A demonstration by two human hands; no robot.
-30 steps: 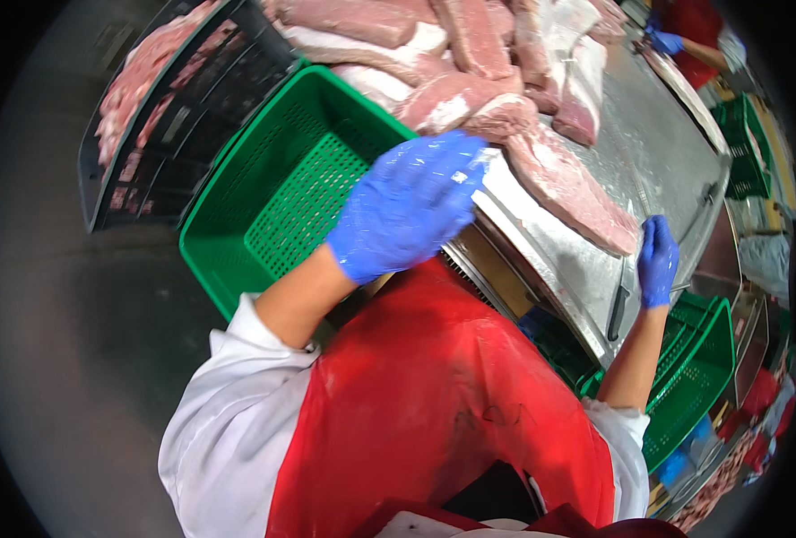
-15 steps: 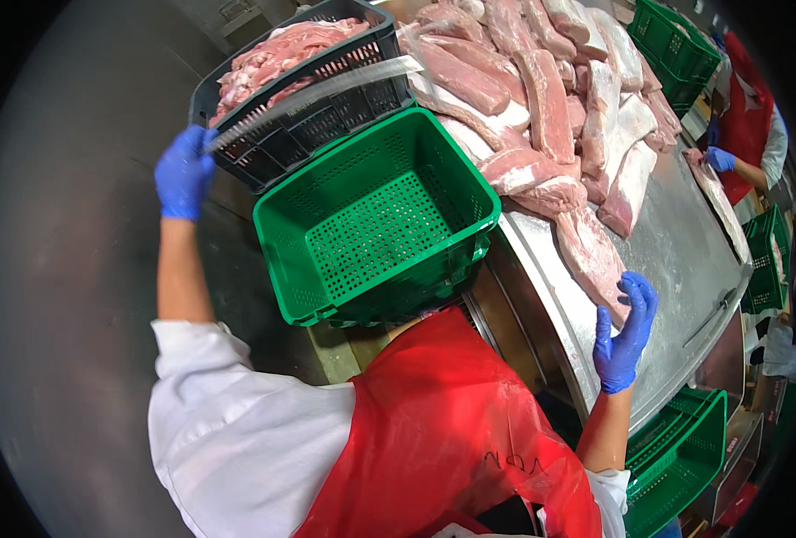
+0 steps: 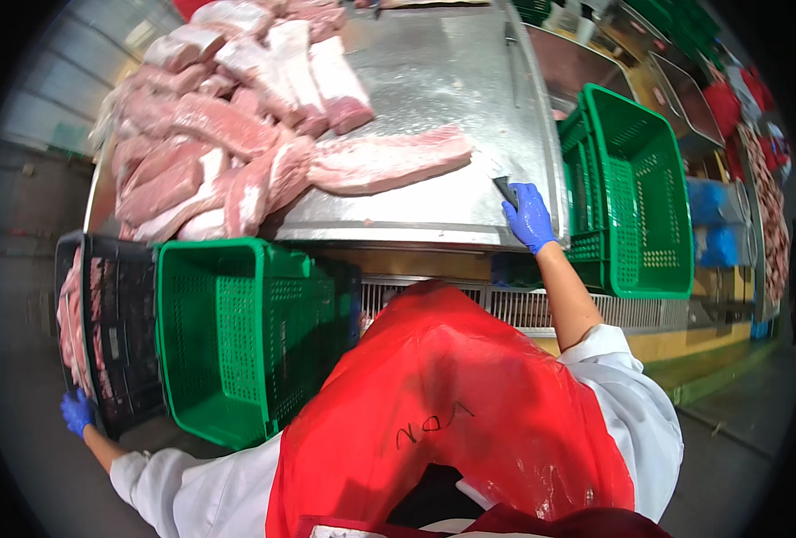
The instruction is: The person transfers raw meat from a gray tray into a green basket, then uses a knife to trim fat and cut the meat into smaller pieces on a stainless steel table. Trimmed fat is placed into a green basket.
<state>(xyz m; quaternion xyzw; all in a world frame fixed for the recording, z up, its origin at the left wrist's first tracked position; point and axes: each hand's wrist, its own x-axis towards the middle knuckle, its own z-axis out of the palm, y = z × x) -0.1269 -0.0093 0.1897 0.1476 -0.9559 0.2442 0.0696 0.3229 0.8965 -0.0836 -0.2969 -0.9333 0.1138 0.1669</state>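
- Arms: the left one is stretched far out to the side; the right one is extended forward and to the right.
- Left hand: placed at the near end of a dark crate of meat trimmings; whether the rim is gripped cannot be told.
- Right hand: closed around the dark handle of one knife, held at the near right corner of the metal table.
- Meat: one long slab is laid pointing toward the knife, its left end touching a pile of more than ten; an exact count is prevented by overlap.
- Baskets: one green basket is set beside the crate; at least one more green basket is seen right of the table.
- Writing: dark handwritten letters are borne by the red apron.
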